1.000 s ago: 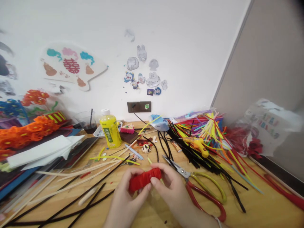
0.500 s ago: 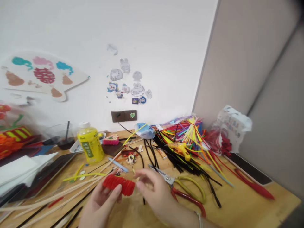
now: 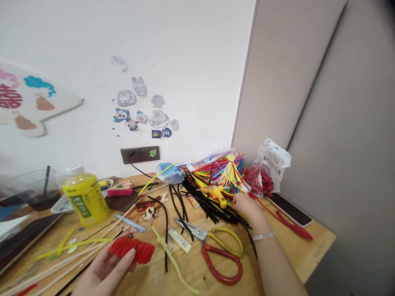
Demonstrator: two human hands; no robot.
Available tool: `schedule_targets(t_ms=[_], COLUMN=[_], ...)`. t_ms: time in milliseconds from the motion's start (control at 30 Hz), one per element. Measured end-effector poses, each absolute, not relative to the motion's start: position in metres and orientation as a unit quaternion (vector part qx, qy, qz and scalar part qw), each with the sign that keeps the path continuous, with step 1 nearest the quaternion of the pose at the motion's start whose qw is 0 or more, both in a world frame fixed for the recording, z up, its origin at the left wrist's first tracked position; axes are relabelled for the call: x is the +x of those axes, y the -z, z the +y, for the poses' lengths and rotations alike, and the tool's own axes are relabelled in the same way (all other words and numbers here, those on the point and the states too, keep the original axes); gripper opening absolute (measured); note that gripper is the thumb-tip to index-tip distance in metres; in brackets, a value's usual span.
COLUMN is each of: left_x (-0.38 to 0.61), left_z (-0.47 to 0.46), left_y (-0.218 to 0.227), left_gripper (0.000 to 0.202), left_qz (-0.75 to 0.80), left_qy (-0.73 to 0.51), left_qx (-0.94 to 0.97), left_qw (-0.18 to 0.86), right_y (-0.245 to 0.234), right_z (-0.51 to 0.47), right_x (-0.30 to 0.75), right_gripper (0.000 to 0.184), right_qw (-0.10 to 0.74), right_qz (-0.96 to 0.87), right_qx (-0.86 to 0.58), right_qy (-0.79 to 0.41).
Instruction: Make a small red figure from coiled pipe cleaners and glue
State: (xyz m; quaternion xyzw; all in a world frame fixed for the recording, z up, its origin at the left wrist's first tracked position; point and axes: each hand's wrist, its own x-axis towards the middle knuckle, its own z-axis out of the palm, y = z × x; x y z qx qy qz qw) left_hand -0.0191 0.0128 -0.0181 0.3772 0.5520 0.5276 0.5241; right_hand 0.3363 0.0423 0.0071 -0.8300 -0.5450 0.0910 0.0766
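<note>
My left hand (image 3: 108, 267) is closed on a thick red coil (image 3: 132, 249) of fuzzy ridges, apparently wound pipe cleaner, low in the view with the thumb across its front. Farther off, my right hand (image 3: 243, 204) reaches to the right edge of a heap of pipe cleaners (image 3: 212, 176), just beside a yellow glue gun (image 3: 217, 194). Its fingers point away and are mostly hidden, so I cannot tell whether they grip anything. Between the hands lie scissors (image 3: 212, 242) with one yellow and one red handle, a pale yellow pipe cleaner (image 3: 173, 259) and a small white packet (image 3: 180, 240).
A yellow drink bottle (image 3: 84, 197) and a plastic cup (image 3: 40, 191) stand at the left. Wooden sticks (image 3: 61, 263) lie at the front left. A phone (image 3: 290, 209) and a bag of red material (image 3: 257, 179) sit by the right wall.
My right hand has left the red coil and moved right and away to the pipe cleaner heap. My left hand keeps the coil. The view has swung to the right.
</note>
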Motion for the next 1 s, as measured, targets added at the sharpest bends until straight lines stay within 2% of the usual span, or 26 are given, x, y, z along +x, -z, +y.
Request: schedule_targets(t_ms=[133,233,267,333,400,500,533,800,1000], left_x=[-0.007,0.0,0.001,0.003,0.003,0.005,0.006,0.01,0.008], left_z=[0.001,-0.004,-0.005,-0.004,-0.004,-0.004,-0.005,-0.007,-0.016], left_y=[0.002,-0.005,-0.004,-0.002,0.001,0.005,0.007,0.016,0.005], left_gripper=[0.056,0.04,0.039,0.036,0.037,0.037,0.037,0.041,0.028], left_qz=[0.515,0.484,0.475,0.469,0.46,0.441,0.435,0.44,0.429], left_qy=[-0.538,-0.557,-0.571,-0.575,-0.586,-0.604,-0.606,-0.601,-0.569], left_qx=[0.349,0.348,0.341,0.336,0.328,0.312,0.306,0.267,0.28], left_qw=[0.569,0.578,0.576,0.581,0.581,0.586,0.591,0.612,0.643], right_y=[-0.011,-0.023,-0.026,-0.027,-0.021,-0.006,-0.001,0.01,0.017], right_z=[0.046,0.043,0.041,0.031,0.018,-0.002,-0.007,-0.011,-0.009], right_x=[0.335,0.313,0.297,0.257,0.211,0.158,0.147,0.138,0.137], right_gripper=[0.006,0.019,0.025,0.021,0.009,0.036,0.04,0.033,0.032], right_qw=[0.097,0.157,0.199,0.378,0.439,0.43,0.436,0.446,0.452], right_qz=[-0.557,-0.562,-0.572,-0.638,-0.714,-0.759,-0.756,-0.75,-0.747], right_qx=[-0.821,-0.812,-0.796,-0.67,-0.536,-0.448,-0.442,-0.436,-0.436], right_qy=[-0.079,-0.024,-0.002,-0.02,-0.102,-0.194,-0.208,-0.221,-0.219])
